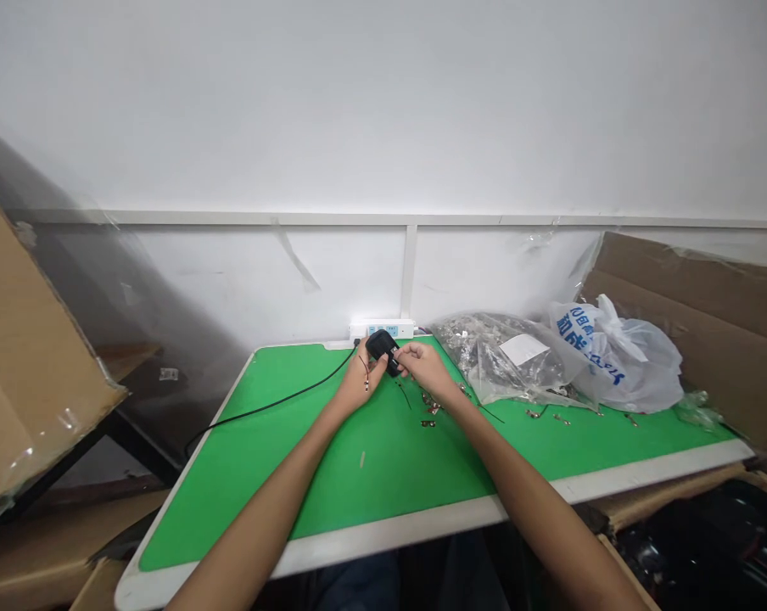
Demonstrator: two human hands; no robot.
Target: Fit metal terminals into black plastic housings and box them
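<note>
Over the far middle of the green table (333, 458), my left hand (363, 378) grips a small black plastic casing (382, 346) with rounded corners. A thin wire with a small metal end hangs over that hand. From the right, the fingers of my right hand (420, 363) are pinched at the casing's edge, on a small metallic piece (395, 351) too small to name. Below my right hand lie several small metal parts (429, 403), some with thin dark wires.
A white power strip (393, 328) stands at the table's back edge, with a black cable (275, 400) running left. Clear bags of parts (485, 348) and a tied white plastic bag (638, 356) lie at right. Cardboard boxes (33, 356) flank the table; glossy black parts (708, 543) fill one at lower right.
</note>
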